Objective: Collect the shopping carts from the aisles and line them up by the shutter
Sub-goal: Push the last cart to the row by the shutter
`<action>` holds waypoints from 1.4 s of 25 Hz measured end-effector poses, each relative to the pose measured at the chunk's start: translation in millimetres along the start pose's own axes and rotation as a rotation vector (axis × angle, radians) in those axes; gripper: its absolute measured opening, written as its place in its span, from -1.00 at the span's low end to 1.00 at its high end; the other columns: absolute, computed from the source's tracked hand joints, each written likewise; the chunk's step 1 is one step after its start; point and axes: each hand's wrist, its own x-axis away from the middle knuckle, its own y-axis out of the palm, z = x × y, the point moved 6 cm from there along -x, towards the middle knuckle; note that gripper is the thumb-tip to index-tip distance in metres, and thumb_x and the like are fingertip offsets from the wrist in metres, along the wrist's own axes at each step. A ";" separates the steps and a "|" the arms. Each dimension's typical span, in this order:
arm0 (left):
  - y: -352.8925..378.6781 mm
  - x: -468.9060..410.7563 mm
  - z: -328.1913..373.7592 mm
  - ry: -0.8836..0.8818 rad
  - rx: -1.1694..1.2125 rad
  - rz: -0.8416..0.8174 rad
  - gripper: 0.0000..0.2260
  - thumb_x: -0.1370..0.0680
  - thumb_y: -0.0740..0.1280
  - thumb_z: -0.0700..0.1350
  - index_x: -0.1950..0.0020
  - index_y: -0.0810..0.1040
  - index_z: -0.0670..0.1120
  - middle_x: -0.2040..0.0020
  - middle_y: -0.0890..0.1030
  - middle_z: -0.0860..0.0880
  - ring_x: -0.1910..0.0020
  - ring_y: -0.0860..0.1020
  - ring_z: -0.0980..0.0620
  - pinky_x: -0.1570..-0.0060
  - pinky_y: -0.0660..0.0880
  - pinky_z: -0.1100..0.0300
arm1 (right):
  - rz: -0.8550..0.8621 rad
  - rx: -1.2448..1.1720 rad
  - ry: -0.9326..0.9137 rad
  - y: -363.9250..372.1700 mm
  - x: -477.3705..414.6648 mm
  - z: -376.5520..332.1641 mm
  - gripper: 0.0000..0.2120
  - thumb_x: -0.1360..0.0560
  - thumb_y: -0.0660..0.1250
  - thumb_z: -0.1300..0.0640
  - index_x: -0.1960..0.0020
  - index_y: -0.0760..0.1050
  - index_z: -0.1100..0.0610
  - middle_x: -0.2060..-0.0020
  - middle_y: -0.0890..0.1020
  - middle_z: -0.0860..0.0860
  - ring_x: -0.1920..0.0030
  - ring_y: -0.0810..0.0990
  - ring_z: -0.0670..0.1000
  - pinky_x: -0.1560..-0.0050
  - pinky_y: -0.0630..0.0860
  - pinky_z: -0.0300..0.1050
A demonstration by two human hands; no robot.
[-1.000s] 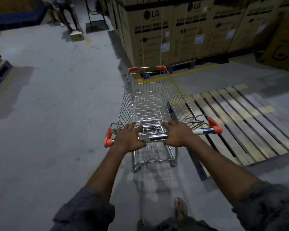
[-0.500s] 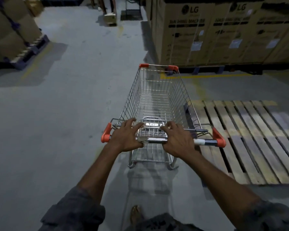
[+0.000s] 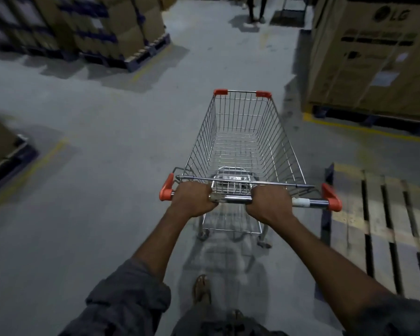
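The collecting step seems to be in hand: a person is wheeling one shopping cart (image 3: 240,141) over the concrete floor (image 3: 107,166). The left grip (image 3: 193,198) and right grip (image 3: 270,202) are both clenching its chrome handle bar (image 3: 230,198). The cart is standing just left of a wooden pallet (image 3: 386,226), near an LG carton (image 3: 374,57). No shutter is showing, so the next move is probably calling for steering along the open aisle, clear of the pallet. The wire basket is carrying nothing and is showing orange corner caps.

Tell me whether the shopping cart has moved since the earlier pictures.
Yes. The shopping cart has rolled forward and swung left: its basket now lies past the far edge of the wooden pallet, and the LG box stands to its right, not ahead.
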 end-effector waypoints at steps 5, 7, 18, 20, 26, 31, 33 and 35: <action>8.3 58.7 -10.8 -0.178 -0.055 0.001 -0.63 -0.53 0.27 0.26 0.04 0.64 -0.01 0.15 0.68 -0.04 0.13 0.67 -0.09 0.14 0.53 0.10 | 0.036 0.040 -0.103 0.9 21.5 -35.6 -0.76 -0.36 0.32 -0.07 0.08 0.60 0.04 0.23 0.68 0.00 0.18 0.67 0.13 0.23 0.42 -0.09; 10.3 82.4 -15.2 -0.228 -0.093 0.014 -0.68 -0.53 0.28 0.20 -0.02 0.64 -0.01 0.13 0.68 -0.05 0.14 0.67 -0.11 0.19 0.51 0.12 | 0.052 0.050 -0.154 0.4 30.5 -50.2 -0.77 -0.39 0.32 -0.07 0.06 0.59 0.03 0.24 0.67 -0.01 0.20 0.66 0.13 0.25 0.38 -0.09; 16.6 206.4 -103.6 -0.371 -0.080 0.046 -0.72 -0.52 0.29 0.15 -0.06 0.66 0.03 0.16 0.68 -0.01 0.17 0.67 -0.07 0.24 0.42 0.14 | 0.064 0.020 -0.288 0.0 79.3 -185.5 -0.79 -0.37 0.31 -0.06 0.12 0.59 0.04 0.35 0.62 -0.02 0.34 0.58 0.10 0.29 0.40 -0.13; 20.8 231.3 -129.9 -0.386 -0.044 0.029 -0.71 -0.50 0.27 0.17 0.00 0.67 0.03 0.17 0.68 0.00 0.17 0.67 -0.05 0.20 0.48 0.13 | 0.065 0.017 -0.293 0.7 92.6 -218.7 -0.80 -0.37 0.30 -0.05 0.12 0.59 0.03 0.37 0.60 -0.04 0.35 0.58 0.09 0.30 0.38 -0.13; 33.5 299.1 -188.8 -0.403 -0.005 0.024 -0.67 -0.49 0.26 0.22 0.10 0.65 0.01 0.21 0.66 0.01 0.19 0.66 -0.04 0.22 0.42 0.14 | 0.073 0.018 -0.319 2.1 126.8 -300.7 -0.81 -0.38 0.31 -0.05 0.12 0.59 0.03 0.37 0.60 -0.04 0.34 0.60 0.10 0.30 0.39 -0.12; 34.2 344.1 -221.0 -0.430 -0.001 0.056 -0.65 -0.51 0.26 0.25 0.06 0.64 0.00 0.17 0.68 -0.04 0.11 0.67 -0.10 0.20 0.41 0.13 | 0.062 0.014 -0.328 4.5 143.0 -351.2 -0.81 -0.38 0.31 -0.06 0.12 0.58 0.03 0.36 0.61 -0.03 0.33 0.60 0.10 0.24 0.52 -0.09; 35.5 359.6 -233.2 -0.437 0.027 0.045 -0.64 -0.52 0.26 0.26 0.07 0.64 0.00 0.17 0.68 -0.03 0.11 0.66 -0.08 0.20 0.37 0.13 | 0.059 0.014 -0.344 5.5 148.6 -369.6 -0.80 -0.37 0.33 -0.08 0.11 0.58 0.02 0.35 0.61 -0.04 0.33 0.60 0.09 0.23 0.55 -0.09; 36.6 372.5 -244.2 -0.445 0.050 0.034 -0.63 -0.52 0.26 0.27 0.08 0.65 0.00 0.18 0.67 0.00 0.12 0.66 -0.06 0.20 0.35 0.15 | 0.050 0.008 -0.354 6.0 153.1 -385.3 -0.80 -0.38 0.33 -0.07 0.11 0.58 0.02 0.35 0.62 -0.03 0.33 0.61 0.10 0.22 0.57 -0.08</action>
